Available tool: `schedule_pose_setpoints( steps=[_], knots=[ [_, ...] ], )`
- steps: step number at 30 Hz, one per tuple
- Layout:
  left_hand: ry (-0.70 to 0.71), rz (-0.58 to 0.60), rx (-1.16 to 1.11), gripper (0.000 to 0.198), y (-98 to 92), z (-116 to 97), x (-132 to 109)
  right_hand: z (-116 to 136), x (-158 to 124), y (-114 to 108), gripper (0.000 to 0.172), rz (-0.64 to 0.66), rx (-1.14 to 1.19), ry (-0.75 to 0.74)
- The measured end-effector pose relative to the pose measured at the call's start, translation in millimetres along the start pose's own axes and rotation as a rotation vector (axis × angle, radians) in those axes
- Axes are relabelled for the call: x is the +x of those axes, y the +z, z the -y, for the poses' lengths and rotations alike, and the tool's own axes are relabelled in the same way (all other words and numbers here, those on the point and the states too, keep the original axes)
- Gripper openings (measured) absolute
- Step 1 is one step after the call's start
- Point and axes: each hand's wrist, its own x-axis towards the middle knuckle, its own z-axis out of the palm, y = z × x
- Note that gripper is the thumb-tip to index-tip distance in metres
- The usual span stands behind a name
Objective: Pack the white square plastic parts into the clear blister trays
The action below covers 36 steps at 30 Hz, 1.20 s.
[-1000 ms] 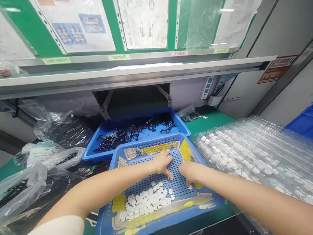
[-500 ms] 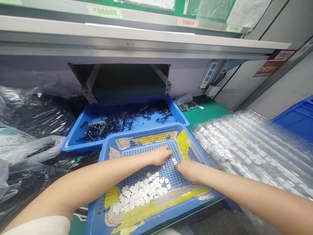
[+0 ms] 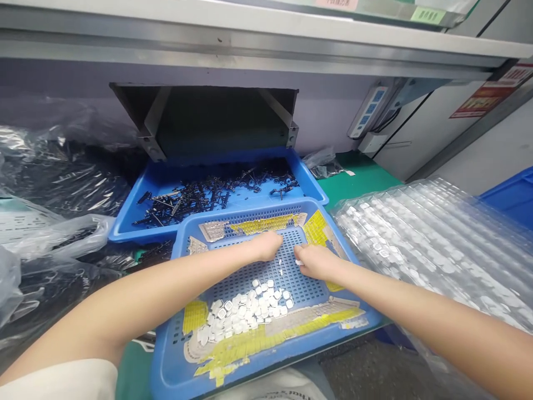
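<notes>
A blue perforated tray (image 3: 266, 208) lies in front of me, lined with strips of yellow backing (image 3: 262, 224) and a heap of small white square pieces (image 3: 245, 311). My left hand (image 3: 266, 246) rests over the middle of the tray's mesh, just above the heap, its fingertips hidden. A few tiny white bits lie on the mesh (image 3: 280, 268) beside it. My right hand (image 3: 315, 262) is close to the left, with one small white piece (image 3: 297, 262) pinched at its fingertips.
Behind the tray stands a second blue tray (image 3: 137, 228) holding black metal parts. Clear blister sheets with white pieces (image 3: 433, 239) cover the right side, and a blue crate (image 3: 512, 194) sits beyond. Plastic bags of dark parts (image 3: 62, 178) lie at left, under a metal shelf (image 3: 250, 50).
Both hands have moved toward the far side of the tray. The small white piece now sits at my right fingertips. The view has tilted slightly.
</notes>
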Motion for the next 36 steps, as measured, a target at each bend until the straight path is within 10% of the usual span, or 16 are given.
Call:
schedule_pose_setpoints(
  steps=[9,17,25,36],
  knots=[
    [0.043,0.201,0.054,0.020,-12.3,10,-39,0,8,17,0.030,0.026,0.049,0.015],
    [0.165,0.181,0.012,0.021,18.6,22,-55,-7,4,11,0.026,0.090,0.293,0.018],
    [0.254,0.125,0.023,0.015,27.0,15,-58,24,-33,-17,0.021,0.261,1.759,0.163],
    [0.181,0.093,-0.040,0.006,-11.8,14,-73,57,-37,-24,0.009,-0.192,2.408,0.234]
  ],
)
